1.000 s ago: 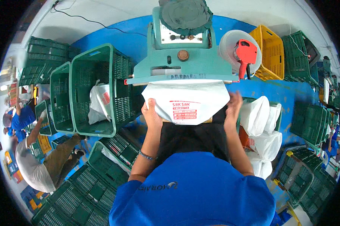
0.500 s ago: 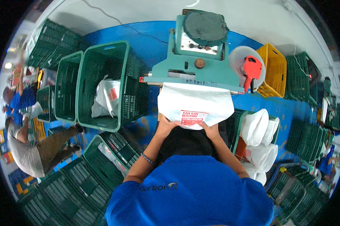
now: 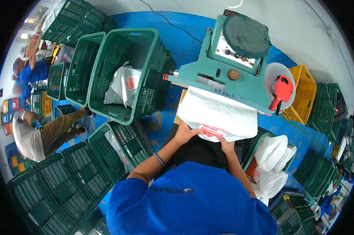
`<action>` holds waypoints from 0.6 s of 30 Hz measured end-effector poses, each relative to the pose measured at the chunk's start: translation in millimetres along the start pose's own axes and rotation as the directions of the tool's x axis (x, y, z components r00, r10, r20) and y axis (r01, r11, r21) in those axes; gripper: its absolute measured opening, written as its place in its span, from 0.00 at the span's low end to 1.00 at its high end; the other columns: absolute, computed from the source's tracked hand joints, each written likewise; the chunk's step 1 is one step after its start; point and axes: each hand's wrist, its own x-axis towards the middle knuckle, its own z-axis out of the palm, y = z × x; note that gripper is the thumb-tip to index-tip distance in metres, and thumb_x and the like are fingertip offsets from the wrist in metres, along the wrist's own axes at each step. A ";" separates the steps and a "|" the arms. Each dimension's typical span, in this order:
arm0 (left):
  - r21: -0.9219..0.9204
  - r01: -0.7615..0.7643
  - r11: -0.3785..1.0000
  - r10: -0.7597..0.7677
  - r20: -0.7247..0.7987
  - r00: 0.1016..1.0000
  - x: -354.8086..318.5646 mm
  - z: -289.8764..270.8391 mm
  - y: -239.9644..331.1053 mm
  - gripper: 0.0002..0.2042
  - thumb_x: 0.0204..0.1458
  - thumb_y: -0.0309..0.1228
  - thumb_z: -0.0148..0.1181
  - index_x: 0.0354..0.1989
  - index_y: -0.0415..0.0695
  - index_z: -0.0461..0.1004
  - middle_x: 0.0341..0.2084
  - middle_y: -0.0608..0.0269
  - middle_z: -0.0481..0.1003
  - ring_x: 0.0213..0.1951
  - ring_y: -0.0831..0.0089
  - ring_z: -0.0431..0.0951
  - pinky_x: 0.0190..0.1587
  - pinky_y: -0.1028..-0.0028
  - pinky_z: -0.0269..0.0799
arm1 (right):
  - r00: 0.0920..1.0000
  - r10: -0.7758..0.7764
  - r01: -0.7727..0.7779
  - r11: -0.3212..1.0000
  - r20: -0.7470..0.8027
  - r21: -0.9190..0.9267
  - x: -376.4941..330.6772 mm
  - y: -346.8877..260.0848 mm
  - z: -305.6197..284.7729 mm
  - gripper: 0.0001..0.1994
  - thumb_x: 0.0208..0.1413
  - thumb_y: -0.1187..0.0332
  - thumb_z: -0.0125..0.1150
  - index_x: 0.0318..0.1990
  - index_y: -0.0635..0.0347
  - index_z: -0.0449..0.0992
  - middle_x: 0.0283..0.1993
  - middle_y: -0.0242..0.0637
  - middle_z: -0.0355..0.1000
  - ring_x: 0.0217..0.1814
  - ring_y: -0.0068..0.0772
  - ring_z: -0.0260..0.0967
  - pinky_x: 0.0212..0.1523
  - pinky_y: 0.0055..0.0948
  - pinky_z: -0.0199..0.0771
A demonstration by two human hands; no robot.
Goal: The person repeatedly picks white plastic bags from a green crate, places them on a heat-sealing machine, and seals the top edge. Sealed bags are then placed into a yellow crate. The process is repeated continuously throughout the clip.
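Both of my hands grip the lower edge of the white plastic bag with a red printed label (image 3: 218, 117): my left hand (image 3: 186, 133) pinches the edge at the left of the label, and my right hand (image 3: 225, 145) pinches it at the right, fingers folded over the film. The bag hangs from the mouth of the teal metal sealing machine (image 3: 224, 68), its upper edge lying under the machine's front bar, its lower part draped toward my lap.

Findings, largest to smallest:

1. The blue floor (image 3: 184, 31) carries the machine and rows of crates. The large green slatted plastic crate (image 3: 128, 74) to my left holds one white bag already; it stands just beside the machine.
2. The yellow plastic crate (image 3: 302, 94) sits beyond the machine at right, with a white roll and red tape dispenser (image 3: 280, 88) in front of it.
3. Loose white bags (image 3: 271, 156) lie in a green crate by my right elbow.
4. Two other people work well apart at far left.

Judgement: this step calls for even tension. I should keep both pinches level and pull straight toward me so the film lies flat and unwrinkled under the bar. Uneven pull could skew the edge.
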 end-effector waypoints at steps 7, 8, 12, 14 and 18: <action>0.157 0.102 0.982 -0.102 -0.009 0.995 4.2 0.9 14.2 0.27 0.35 0.22 0.71 0.46 0.35 0.67 0.41 0.60 0.74 0.44 0.71 0.73 0.48 0.71 0.68 | 0.999 -0.030 0.034 0.988 0.027 -0.153 12.4 -17.9 -1.7 0.30 0.38 0.72 0.72 0.50 0.71 0.64 0.48 0.45 0.68 0.51 0.39 0.66 0.52 0.37 0.66; 0.145 0.041 0.989 -0.043 0.005 0.999 5.3 1.6 14.2 0.27 0.35 0.21 0.71 0.47 0.35 0.67 0.41 0.59 0.73 0.44 0.71 0.72 0.48 0.71 0.68 | 0.998 -0.051 0.054 0.989 0.028 -0.138 13.5 -19.1 -1.8 0.30 0.38 0.72 0.72 0.50 0.71 0.64 0.48 0.45 0.68 0.51 0.39 0.66 0.52 0.37 0.66; 0.140 -0.035 0.989 0.031 0.031 0.999 6.1 9.3 11.4 0.26 0.36 0.20 0.70 0.46 0.34 0.67 0.41 0.60 0.73 0.44 0.71 0.72 0.48 0.71 0.68 | 0.988 -0.153 0.153 0.986 0.003 -0.060 15.0 -22.7 -4.7 0.32 0.38 0.70 0.73 0.52 0.70 0.63 0.49 0.46 0.67 0.52 0.39 0.65 0.52 0.36 0.65; 0.251 -0.072 0.965 0.067 0.031 0.997 7.6 12.9 10.7 0.26 0.36 0.20 0.70 0.46 0.34 0.68 0.41 0.60 0.73 0.44 0.71 0.72 0.48 0.72 0.68 | 0.990 -0.135 0.137 0.986 0.030 -0.091 17.0 -23.7 -6.5 0.34 0.38 0.69 0.73 0.53 0.70 0.61 0.50 0.46 0.66 0.53 0.39 0.65 0.53 0.37 0.65; 0.166 -0.020 0.986 0.027 -0.039 0.999 13.1 15.0 9.5 0.25 0.35 0.23 0.72 0.44 0.32 0.68 0.40 0.58 0.73 0.43 0.70 0.73 0.48 0.72 0.69 | 0.997 -0.077 0.078 0.990 0.010 -0.118 23.7 -23.7 -9.1 0.39 0.36 0.67 0.74 0.56 0.68 0.58 0.53 0.46 0.63 0.56 0.40 0.62 0.56 0.38 0.61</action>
